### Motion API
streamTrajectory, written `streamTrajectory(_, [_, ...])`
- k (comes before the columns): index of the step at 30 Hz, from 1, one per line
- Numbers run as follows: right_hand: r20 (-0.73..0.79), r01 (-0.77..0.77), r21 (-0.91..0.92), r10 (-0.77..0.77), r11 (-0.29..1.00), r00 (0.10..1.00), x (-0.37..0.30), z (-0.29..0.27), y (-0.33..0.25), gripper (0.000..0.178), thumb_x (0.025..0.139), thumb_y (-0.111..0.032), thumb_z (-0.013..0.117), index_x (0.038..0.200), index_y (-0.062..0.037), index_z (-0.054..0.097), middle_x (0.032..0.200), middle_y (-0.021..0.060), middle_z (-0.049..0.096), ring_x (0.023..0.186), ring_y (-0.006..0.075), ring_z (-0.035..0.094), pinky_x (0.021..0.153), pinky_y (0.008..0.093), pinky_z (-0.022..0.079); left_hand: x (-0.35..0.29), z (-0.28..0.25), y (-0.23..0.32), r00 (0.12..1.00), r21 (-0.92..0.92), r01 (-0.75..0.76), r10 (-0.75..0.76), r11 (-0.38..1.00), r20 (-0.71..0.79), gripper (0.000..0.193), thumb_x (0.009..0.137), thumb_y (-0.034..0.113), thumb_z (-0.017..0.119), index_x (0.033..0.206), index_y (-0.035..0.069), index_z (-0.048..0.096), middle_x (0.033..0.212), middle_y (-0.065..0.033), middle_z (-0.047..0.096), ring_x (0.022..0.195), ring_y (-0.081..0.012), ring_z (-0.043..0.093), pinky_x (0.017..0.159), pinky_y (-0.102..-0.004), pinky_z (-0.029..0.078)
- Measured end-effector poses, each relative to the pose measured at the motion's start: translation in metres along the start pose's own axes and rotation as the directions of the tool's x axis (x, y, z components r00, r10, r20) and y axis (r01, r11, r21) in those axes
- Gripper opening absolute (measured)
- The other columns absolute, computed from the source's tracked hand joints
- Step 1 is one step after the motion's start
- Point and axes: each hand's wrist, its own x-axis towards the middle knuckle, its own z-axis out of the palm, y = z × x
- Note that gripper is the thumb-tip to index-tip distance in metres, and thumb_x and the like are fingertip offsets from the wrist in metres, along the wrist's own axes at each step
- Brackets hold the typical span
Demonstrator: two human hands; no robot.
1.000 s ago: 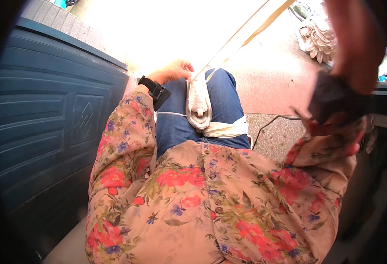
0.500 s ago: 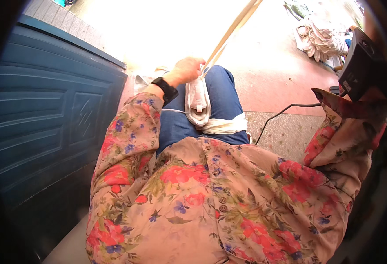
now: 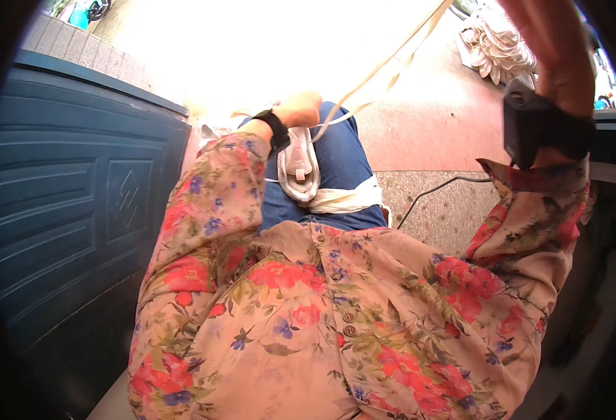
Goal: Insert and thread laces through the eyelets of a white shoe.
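Left hand (image 3: 299, 108) closed on cream cord (image 3: 385, 70) over knee, white shoe (image 3: 298, 168) on lap just below it. Right hand raised out of frame, only wrist visible; grip unclear.

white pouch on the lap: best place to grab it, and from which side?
Grip the white pouch at its lower rounded end, coming from above on the person's right. It lies lengthwise along the thigh; the left hand and strap already crowd its upper end, while the lower end looks free.
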Motion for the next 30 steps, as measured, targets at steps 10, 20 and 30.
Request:
streamTrajectory(10, [0.295, -0.564, 0.039, 0.53, 0.825, 0.795, -0.077, 0.035, 0.099, 0.028, 0.088, -0.025, 0.05, 0.098, -0.0003, 0.058, 0.076, 0.003, 0.058, 0.055, 0.0051, 0.05, 0.05, 0.0173, 0.043, -0.039, 0.002, -0.085, 0.939, -0.234, 0.018, -0.097, 0.972, -0.33, 0.021, 0.071, 0.009, 0.05, 0.086, 0.0, 0.061, 0.074, -0.017, 0.062, 0.07, -0.03, 0.06, 0.065, -0.0359, 0.047])
streamTrajectory(20, [0.368, -0.673, -0.175, 0.682, 0.718, 0.632, -0.153, 0.158, 0.188, 0.022, 0.084, -0.02, 0.051, 0.085, -0.0004, 0.06, 0.067, 0.0127, 0.06, 0.052, 0.0206, 0.057, 0.051, 0.0322, 0.046, -0.092, 0.005, -0.035, 0.853, -0.704, 0.262, -0.5, 0.66, -0.152, 0.021, 0.073, 0.012, 0.055, 0.087, -0.003, 0.058, 0.058, -0.0081, 0.058, 0.042, -0.0135, 0.053, 0.038, -0.0257, 0.041])
streamTrajectory(30, [0.594, -0.222, -0.308, 0.369, 0.925, 0.715, -0.201, 0.149, 0.123, 0.013, 0.077, -0.015, 0.052, 0.073, -0.0026, 0.056, 0.062, 0.0185, 0.056, 0.062, 0.0352, 0.057, 0.056, 0.0429, 0.044, -0.1, 0.012, -0.035, 0.845, -0.841, 0.151, -0.509, 0.519, -0.162, 0.022, 0.075, 0.007, 0.053, 0.093, -0.005, 0.056, 0.069, -0.0072, 0.057, 0.044, -0.0107, 0.052, 0.041, -0.0223, 0.041])
